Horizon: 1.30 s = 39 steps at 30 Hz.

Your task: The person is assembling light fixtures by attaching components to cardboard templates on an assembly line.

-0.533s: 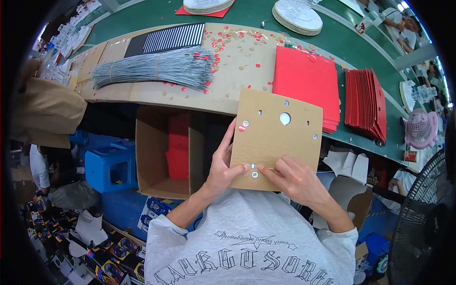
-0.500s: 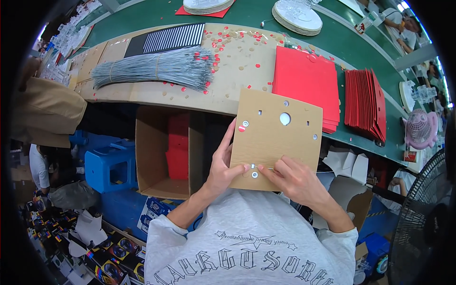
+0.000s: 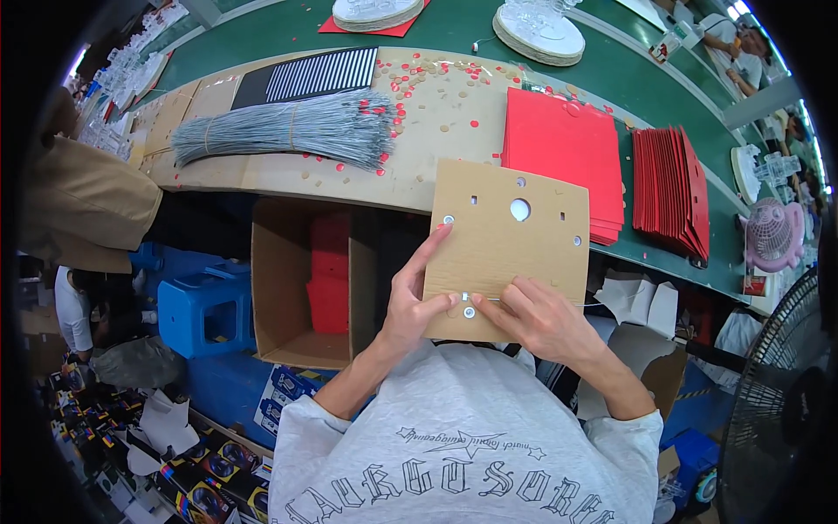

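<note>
My left hand (image 3: 410,301) grips the left edge of a brown cardboard panel (image 3: 532,253), its thumb on the face near the lower edge. One finger reaches up that edge to a silver eyelet (image 3: 449,220), with a trace of red at its tip. The panel has a round hole, small square slots and several eyelets. My right hand (image 3: 546,321) is closed on a thin pale wire (image 3: 597,304) that trails out to the right. Its index fingertip presses beside a small white piece (image 3: 464,298), opposite my left thumb and just above the lowest eyelet (image 3: 470,313).
Beyond the panel, the bench holds a bundle of grey wires (image 3: 284,129), a striped black sheet (image 3: 319,74), stacked red sheets (image 3: 559,131) and fanned red folders (image 3: 668,188). Red and tan discs lie scattered. A cardboard box (image 3: 301,345) stands below left; a black fan (image 3: 777,384) is at right.
The panel has shifted slightly up and left. A left finger has come over its edge to the upper-left eyelet, where a red disc showed before. Both hands keep their hold.
</note>
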Tool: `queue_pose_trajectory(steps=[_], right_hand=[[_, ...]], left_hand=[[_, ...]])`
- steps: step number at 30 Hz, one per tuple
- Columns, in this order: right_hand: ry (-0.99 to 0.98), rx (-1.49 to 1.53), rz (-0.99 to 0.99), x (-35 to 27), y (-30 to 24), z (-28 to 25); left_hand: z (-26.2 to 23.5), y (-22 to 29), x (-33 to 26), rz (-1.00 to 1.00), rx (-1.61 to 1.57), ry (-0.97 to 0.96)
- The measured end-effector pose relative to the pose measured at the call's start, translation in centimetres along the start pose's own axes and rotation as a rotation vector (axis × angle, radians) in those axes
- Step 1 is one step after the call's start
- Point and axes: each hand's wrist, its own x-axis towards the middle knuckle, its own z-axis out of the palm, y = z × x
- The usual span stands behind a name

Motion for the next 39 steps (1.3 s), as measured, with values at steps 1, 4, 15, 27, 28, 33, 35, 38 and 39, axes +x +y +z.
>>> queue_pose_trajectory(steps=[1,4,15,27,28,33,35,38,39], right_hand=[[0.009,0.023,-0.007,0.0,0.3,0.1],[0.017,0.083,-0.008,-0.5,0.9,0.0],[0.036,0.07,-0.041,-0.1,1.1,0.4],[-0.026,-0.068,0.005,0.2,-0.6,0.1],[-0.001,-0.057,0.009,0.2,-0.7,0.2],[0.063,-0.074,0.001,0.3,-0.5,0.5],[0.13,-0.049,-0.021,0.0,0.1,0.7],[0.117,-0.004,-0.02,-0.3,0.9,0.0],[0.117,-0.005,-0.018,-0.4,0.8,0.0]], left_hand=[[0.0,-0.1,0.0,0.0,0.0,0.0],[0.0,-0.1,0.0,0.027,-0.009,-0.02],[0.0,0.0,0.4,0.009,-0.033,0.009],[0.5,-0.2,0.4,0.033,-0.009,0.029],[0.6,0.0,0.5,0.034,-0.008,0.026],[0.3,-0.4,0.6,0.034,-0.028,0.015],[0.2,-0.4,0.6,0.027,-0.043,0.005],[0.6,-0.2,0.6,0.029,-0.06,-0.013],[0.9,-0.2,0.5,0.031,-0.065,-0.031]])
